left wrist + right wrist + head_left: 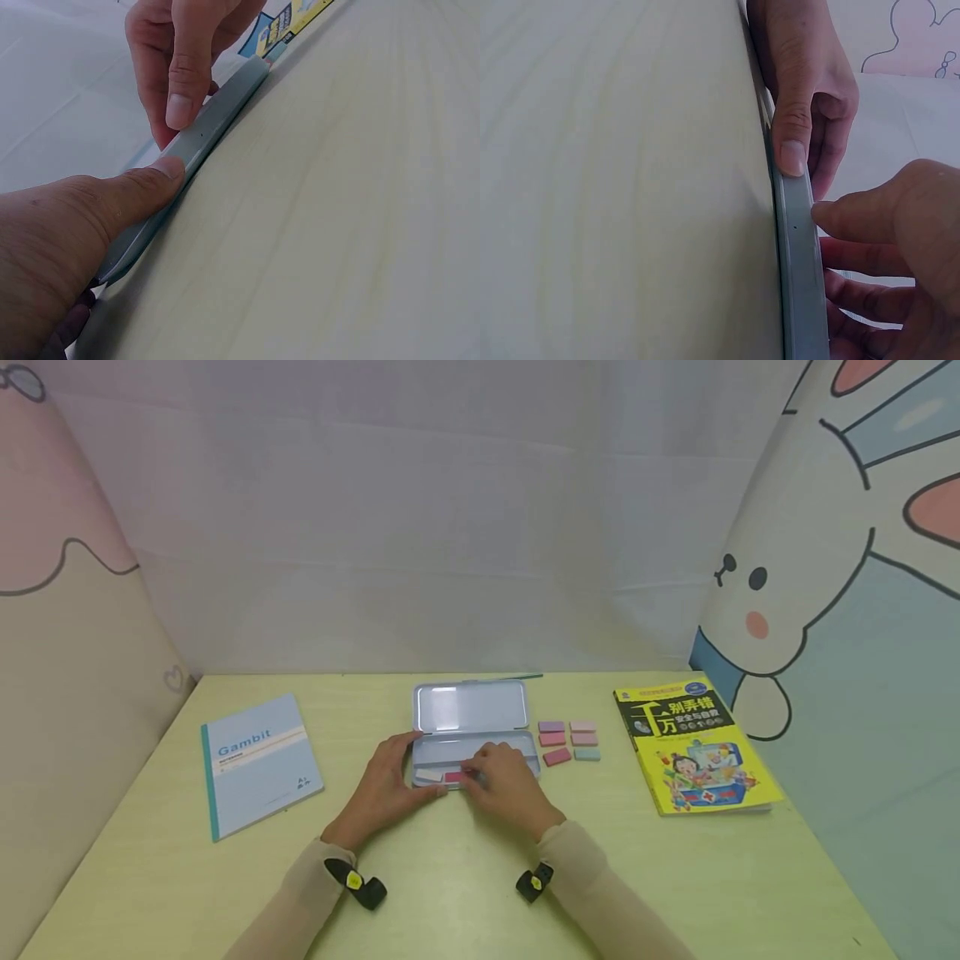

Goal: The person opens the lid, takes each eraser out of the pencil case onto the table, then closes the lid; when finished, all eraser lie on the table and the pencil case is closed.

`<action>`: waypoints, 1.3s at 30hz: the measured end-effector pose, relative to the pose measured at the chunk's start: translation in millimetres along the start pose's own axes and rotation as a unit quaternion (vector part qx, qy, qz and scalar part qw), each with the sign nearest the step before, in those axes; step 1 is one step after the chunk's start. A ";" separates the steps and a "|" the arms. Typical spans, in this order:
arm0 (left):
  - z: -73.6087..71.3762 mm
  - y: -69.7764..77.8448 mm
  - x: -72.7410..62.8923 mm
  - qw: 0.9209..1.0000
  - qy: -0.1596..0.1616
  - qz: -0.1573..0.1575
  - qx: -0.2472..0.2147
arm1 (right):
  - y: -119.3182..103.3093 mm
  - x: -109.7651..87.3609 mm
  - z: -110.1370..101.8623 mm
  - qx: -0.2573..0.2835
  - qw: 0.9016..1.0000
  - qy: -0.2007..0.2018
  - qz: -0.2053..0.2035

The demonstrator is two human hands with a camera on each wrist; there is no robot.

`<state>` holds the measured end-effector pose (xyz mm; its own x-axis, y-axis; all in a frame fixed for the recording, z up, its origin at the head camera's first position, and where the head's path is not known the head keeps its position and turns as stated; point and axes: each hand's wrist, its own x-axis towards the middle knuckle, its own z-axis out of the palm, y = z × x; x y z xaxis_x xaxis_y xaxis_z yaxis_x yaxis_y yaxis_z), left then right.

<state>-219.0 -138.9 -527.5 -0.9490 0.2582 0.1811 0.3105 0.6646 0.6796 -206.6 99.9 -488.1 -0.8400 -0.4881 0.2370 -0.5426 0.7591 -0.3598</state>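
An open light-blue pencil case (471, 745) lies on the table with its lid (472, 706) tipped back. My left hand (386, 781) grips its left end, thumb on the front wall (199, 142) and fingers round the far side. Inside, along the front, lie a white block (429, 774) and a pink block (453, 777). My right hand (506, 777) reaches over the front rim, thumb and fingertips pinching the right end of the pink block. In the right wrist view the case wall hides what those fingertips hold.
Several small coloured blocks, among them a purple one (551, 727) and a teal one (587, 755), sit right of the case. A blue notebook (262, 768) lies at left, a yellow book (701, 760) at right. A thin dark stick (525, 677) shows behind the lid.
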 end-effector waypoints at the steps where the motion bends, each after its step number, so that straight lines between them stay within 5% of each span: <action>1: 0.3 -0.4 0.0 1.000 0.000 -0.001 0.000 | -0.6 -0.2 0.4 0.000 1.000 0.001 0.002; 20: 0.1 0.4 -0.4 1.000 -0.001 -0.004 -0.001 | -2.6 -2.5 7.4 0.116 0.988 0.083 0.056; 30: -0.6 1.4 -0.1 1.000 -0.005 -0.004 -0.001 | 12.6 -13.4 -12.6 0.210 0.957 0.128 0.153; 39: -1.1 0.5 0.1 1.000 -0.007 -0.008 0.005 | 45.1 -40.2 -33.2 0.199 0.945 0.138 0.219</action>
<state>-219.1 -139.4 -526.4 -0.9533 0.2561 0.1603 0.2952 0.6764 0.6748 -197.1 168.1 -483.9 -0.9811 0.0077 0.1931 -0.1478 0.6134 -0.7758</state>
